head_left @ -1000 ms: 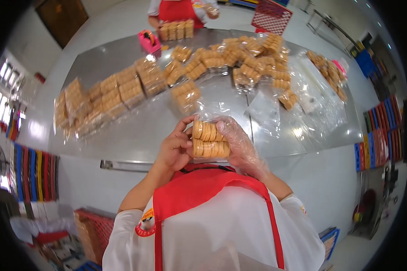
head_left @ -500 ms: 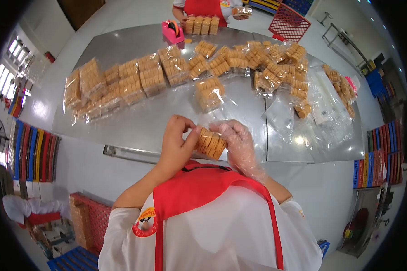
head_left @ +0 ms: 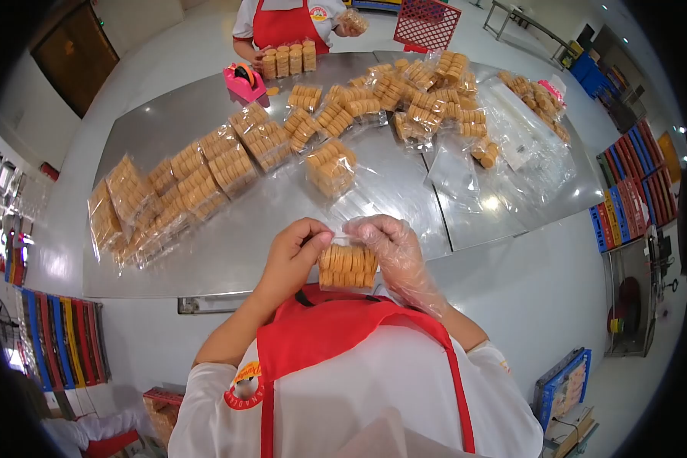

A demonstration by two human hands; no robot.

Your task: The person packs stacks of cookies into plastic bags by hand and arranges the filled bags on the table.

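Between my hands, in front of the apron, hangs a clear plastic bag of cookies (head_left: pixel 347 267), with round golden cookies stacked in rows. My bare left hand (head_left: pixel 296 248) pinches the bag's upper left edge between thumb and finger. My right hand (head_left: pixel 389 246), in a clear plastic glove, grips the upper right part of the same bag, its fingers curled at the opening. Just beyond my hands, another filled cookie bag (head_left: pixel 331 169) rests on the metal table (head_left: pixel 282 197).
Packed cookie bags (head_left: pixel 179 179) line the table's left side. More bags are heaped (head_left: pixel 435 99) at the far right, beside flat plastic sheets (head_left: pixel 523 141). A pink tape dispenser (head_left: pixel 244 82) stands near a co-worker (head_left: pixel 290 27) across the table, whose hand holds a bag.
The cookie bag between my hands has turned more upright and level, its top edge now pinched by both hands. My view has shifted, so the table looks rotated.
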